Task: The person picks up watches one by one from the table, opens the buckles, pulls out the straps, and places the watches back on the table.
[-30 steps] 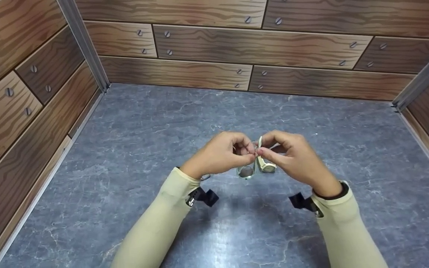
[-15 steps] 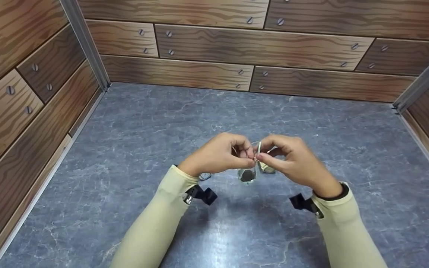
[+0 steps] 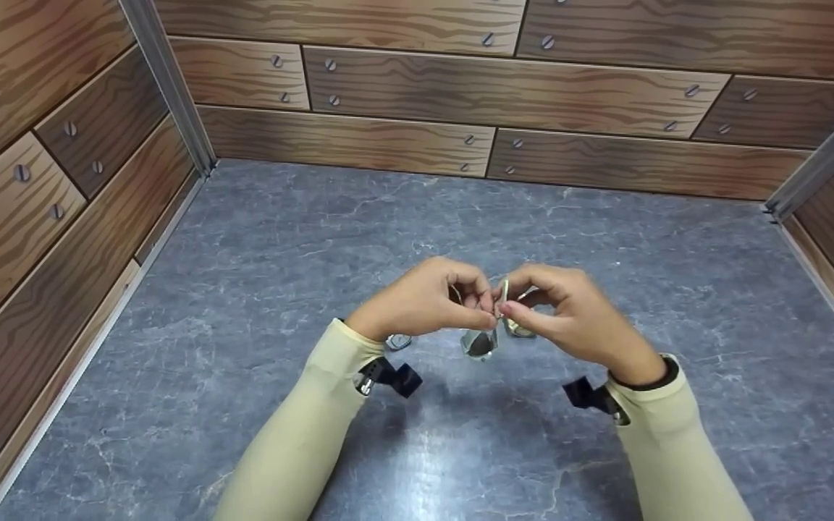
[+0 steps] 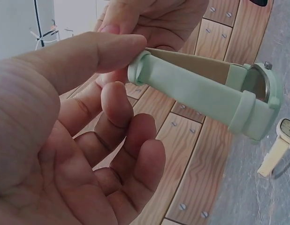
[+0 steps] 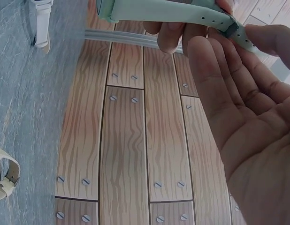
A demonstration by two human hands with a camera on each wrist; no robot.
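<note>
Currently, the mint-green watch (image 4: 196, 92) hangs above the desk (image 3: 359, 224), its long axis sloping down from your fingers to its case (image 4: 275, 89). Your left hand (image 3: 428, 300) grips its strap near the buckle (image 5: 233, 29) while your right hand (image 3: 569, 307) pinches its holed tip (image 5: 248, 42), so neither is plainly nearer. Both hands bend in from opposite sides of the watch, thumbs nearly meeting; a cream watch (image 3: 520, 328) lies right of it.
</note>
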